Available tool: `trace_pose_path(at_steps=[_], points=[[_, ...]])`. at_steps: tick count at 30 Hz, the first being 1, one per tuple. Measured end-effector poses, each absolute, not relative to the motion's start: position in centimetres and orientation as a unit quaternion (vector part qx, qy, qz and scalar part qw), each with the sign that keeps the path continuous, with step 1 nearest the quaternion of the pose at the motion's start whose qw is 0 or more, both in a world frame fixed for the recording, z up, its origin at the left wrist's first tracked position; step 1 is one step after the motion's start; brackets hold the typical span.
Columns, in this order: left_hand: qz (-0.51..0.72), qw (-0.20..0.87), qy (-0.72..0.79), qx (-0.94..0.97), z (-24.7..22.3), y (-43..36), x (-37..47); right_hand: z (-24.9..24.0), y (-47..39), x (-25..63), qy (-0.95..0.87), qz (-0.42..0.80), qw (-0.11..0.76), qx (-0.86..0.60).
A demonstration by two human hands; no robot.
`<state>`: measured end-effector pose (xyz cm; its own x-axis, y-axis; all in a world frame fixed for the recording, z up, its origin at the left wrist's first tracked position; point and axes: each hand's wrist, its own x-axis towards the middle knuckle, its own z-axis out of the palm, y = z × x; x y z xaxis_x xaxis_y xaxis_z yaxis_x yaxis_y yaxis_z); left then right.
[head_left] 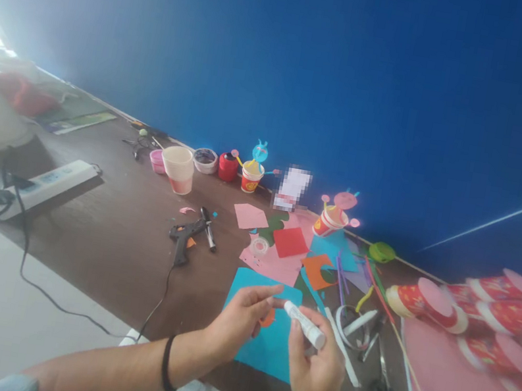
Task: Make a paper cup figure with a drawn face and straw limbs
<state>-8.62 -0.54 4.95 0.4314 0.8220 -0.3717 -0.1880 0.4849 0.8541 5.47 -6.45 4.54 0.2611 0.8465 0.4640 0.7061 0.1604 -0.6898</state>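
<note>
Head view: clasping a white marker (304,326) in the right grip (318,365), closed round its barrel, above blue paper (267,355) on the tabletop (131,220). Holding the left grip (239,317) half-curled near the marker's front end, beside an orange piece (267,319); cannot tell whether pinching it. Showing a black glue gun (181,245) left of the paper.

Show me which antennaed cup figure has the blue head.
The left figure, near the wall: its round head is blue, whereas the right figure has a pink one.
</note>
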Motion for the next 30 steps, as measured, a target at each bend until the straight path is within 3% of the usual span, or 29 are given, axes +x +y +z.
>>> trace_pose_path(at_steps=[30], points=[[0.330, 0.746, 0.437, 0.379, 5.11, -0.51, -8.63, 4.37, -6.24, 5.26, -0.592, 0.102, 0.461, -0.654]])
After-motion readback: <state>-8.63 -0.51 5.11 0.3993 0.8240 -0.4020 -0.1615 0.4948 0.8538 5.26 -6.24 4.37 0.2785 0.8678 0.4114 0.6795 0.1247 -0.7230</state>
